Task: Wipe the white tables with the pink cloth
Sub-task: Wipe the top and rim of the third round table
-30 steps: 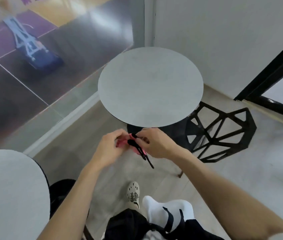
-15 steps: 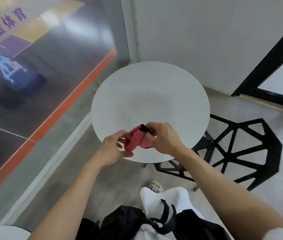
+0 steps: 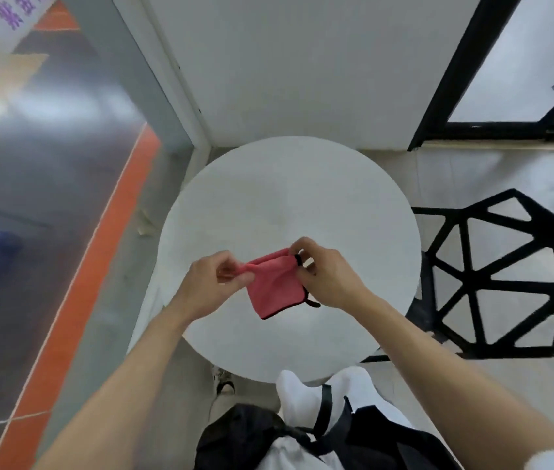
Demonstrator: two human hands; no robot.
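Observation:
A round white table stands right in front of me, tucked into the corner of the room. Above its near half I hold a pink cloth with a black edge and a small black loop. My left hand pinches the cloth's left corner. My right hand pinches its right corner by the loop. The cloth hangs stretched between both hands, its lower part drooping toward the tabletop.
A black open-frame chair stands close on the table's right. A white wall and a dark-framed door lie behind. A glass panel runs along the left. My legs and a shoe show below.
I have stepped closer, so the table now lies under my hands. The bunched cloth has been pulled open between both hands.

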